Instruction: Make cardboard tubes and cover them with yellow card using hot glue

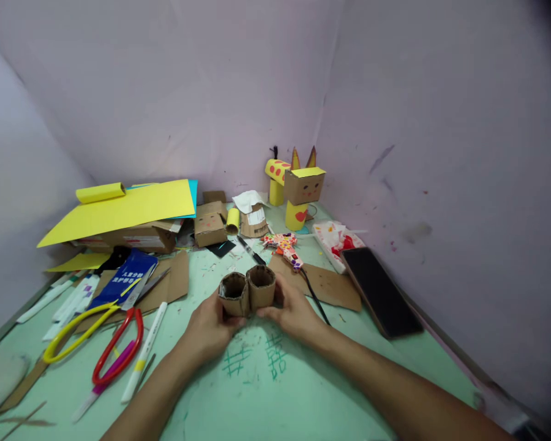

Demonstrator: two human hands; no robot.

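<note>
1. On a pale green tabletop [266, 416], the brown, faceted cardboard left tube [233, 306] and matching brown cardboard right tube [261, 298] stood upright side by side, open ends up; a hard inward squeeze could have buckled their walls.
2. Uneven pressure from either side might, by all appearances, have pushed the pair out of line where they met.
3. A thin black cord [315, 297] ran close by the right hand [298, 312]; a sideways sweep could have snagged it and dragged the floral-patterned, pistol-shaped tool [287, 245] beyond.
4. The left hand [211, 324], partly curled, gripped the left tube's outer side, thumb near its base.
5. The right hand, half closed, held the right tube from its outer side, so both tubes sat between the palms.
</note>
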